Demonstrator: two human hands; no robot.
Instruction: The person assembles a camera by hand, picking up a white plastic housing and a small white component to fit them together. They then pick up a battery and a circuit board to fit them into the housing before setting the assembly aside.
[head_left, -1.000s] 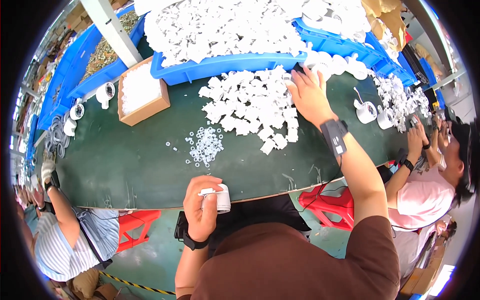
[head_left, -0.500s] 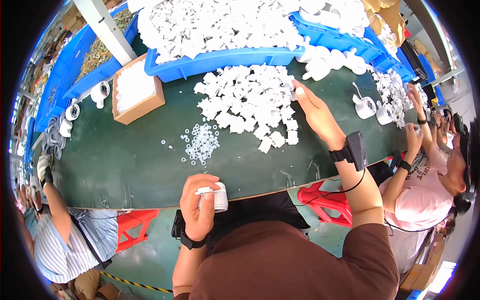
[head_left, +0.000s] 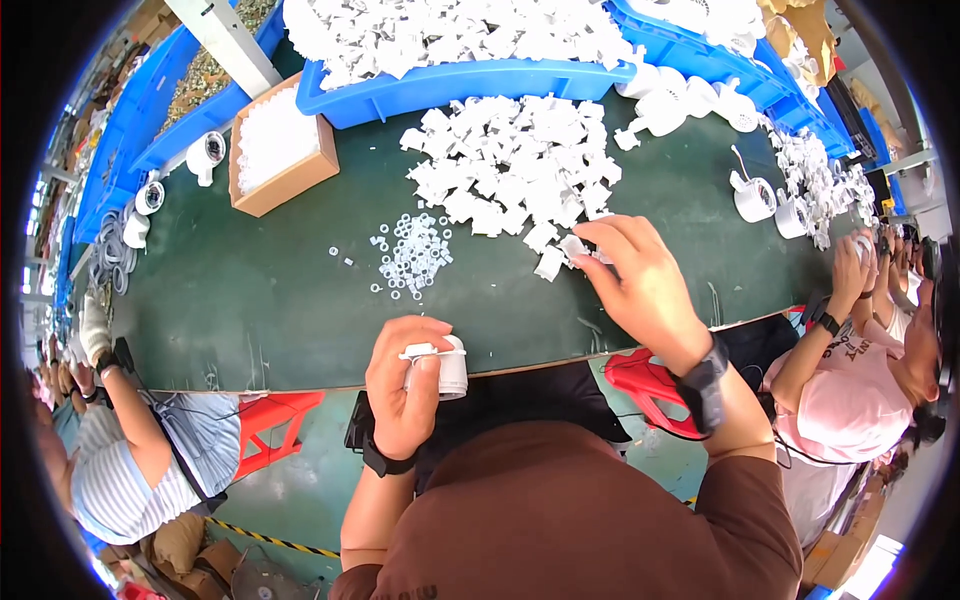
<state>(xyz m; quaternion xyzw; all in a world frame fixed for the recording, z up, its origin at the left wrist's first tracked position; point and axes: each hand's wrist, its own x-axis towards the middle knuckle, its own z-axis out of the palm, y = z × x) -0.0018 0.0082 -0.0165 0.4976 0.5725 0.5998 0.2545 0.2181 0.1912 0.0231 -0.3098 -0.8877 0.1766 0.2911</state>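
Note:
My left hand (head_left: pixel 396 390) is closed around a white cylindrical plastic housing (head_left: pixel 454 371) at the table's front edge. A small white tab sticks out between its thumb and fingers. At the near right side of a heap of small white plastic clips (head_left: pixel 510 170), my right hand (head_left: pixel 645 285) has thumb and fingertips closed on one white plastic clip (head_left: pixel 573 247). Other clips lie right beside those fingertips. Left of the heap's near end is a scatter of small pale rings (head_left: pixel 414 256) on the dark green tabletop.
Behind the heap stands a blue bin (head_left: pixel 460 88) full of white parts. A cardboard box (head_left: pixel 285 185) of translucent pieces sits to its left. More white housings (head_left: pixel 755 198) rest at right. Co-workers sit on both sides, one in a pink shirt (head_left: pixel 835 390). Red stools (head_left: pixel 655 385) stand under the table edge.
My right hand has come nearer from the heap's right side and its fingers have closed on a clip. My left hand still holds the housing. The view has shifted slightly.

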